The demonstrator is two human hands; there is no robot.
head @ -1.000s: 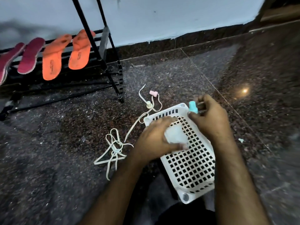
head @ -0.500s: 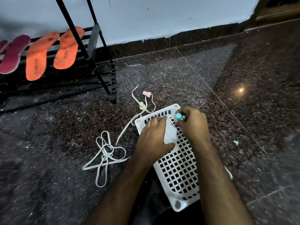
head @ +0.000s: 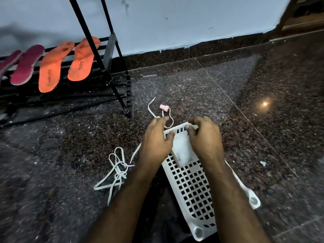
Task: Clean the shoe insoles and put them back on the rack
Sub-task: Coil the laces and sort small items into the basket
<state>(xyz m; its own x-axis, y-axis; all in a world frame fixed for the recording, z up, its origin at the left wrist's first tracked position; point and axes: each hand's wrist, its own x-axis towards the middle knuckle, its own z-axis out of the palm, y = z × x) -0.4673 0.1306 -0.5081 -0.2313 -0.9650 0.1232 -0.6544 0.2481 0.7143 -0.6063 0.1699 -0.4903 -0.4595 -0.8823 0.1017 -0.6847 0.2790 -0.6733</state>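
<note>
step: wiping white pad (head: 182,151) between curled fingers (head: 171,135) on basket (head: 194,186) | fingers: both hands gripping pad | next: likely reaching for rack (head: 112,50) insoles (head: 80,62)

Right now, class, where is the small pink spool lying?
In the head view, the pink spool lies on the dark floor just beyond the left hand, right of the rack's foot.

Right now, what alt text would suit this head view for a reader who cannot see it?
Two bare hands, left hand and right hand, curl around a small white block atop an upturned white basket on a dark floor. Laces lie left of it, and four insoles, two orange and two maroon, rest on a black rack.
</note>
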